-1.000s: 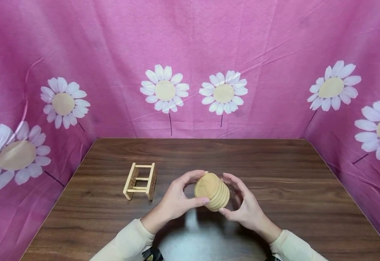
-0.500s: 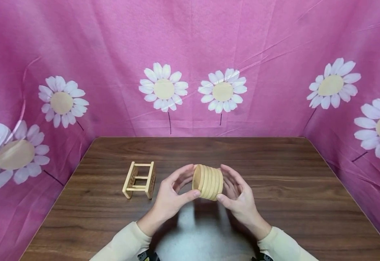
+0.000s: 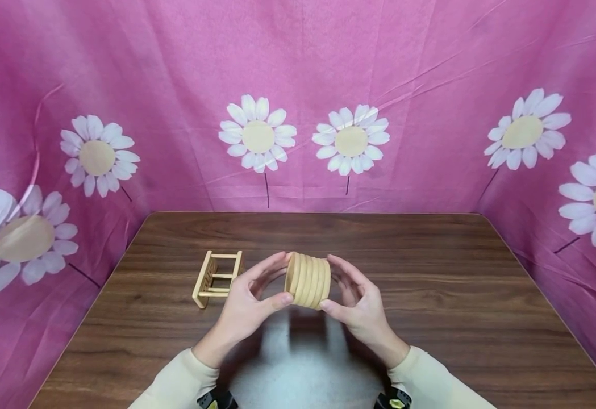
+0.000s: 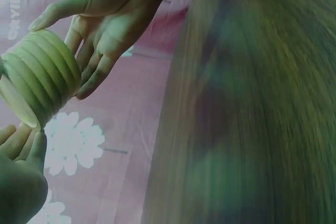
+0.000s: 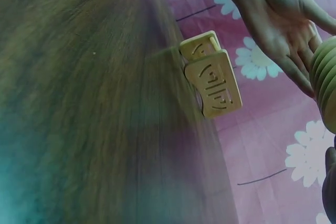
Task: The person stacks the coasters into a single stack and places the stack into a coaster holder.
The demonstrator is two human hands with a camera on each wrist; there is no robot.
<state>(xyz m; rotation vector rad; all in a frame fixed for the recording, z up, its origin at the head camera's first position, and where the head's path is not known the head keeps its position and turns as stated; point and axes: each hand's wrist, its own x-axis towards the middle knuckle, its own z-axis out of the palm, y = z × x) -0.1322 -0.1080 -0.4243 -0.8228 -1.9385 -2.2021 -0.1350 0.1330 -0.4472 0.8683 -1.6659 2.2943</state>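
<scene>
Stack turned sideways and lifted
We see both hands, left hand point(image 3: 246, 307) and right hand point(image 3: 361, 309), whose fingers grasp the stack of round pale wooden coasters point(image 3: 308, 280) (now edge-up), nearer the small wooden slatted rack point(image 3: 218, 278).

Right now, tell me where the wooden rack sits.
In the head view, the wooden rack stands on the table left of centre, just beyond the left hand, which with the right hand holds the stack of wooden discs.

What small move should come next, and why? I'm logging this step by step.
Probably carry the stack of wooden discs leftward to the empty wooden rack. Both the left hand and right hand grip the stack on edge above the table, and the rack stands just left.
</scene>
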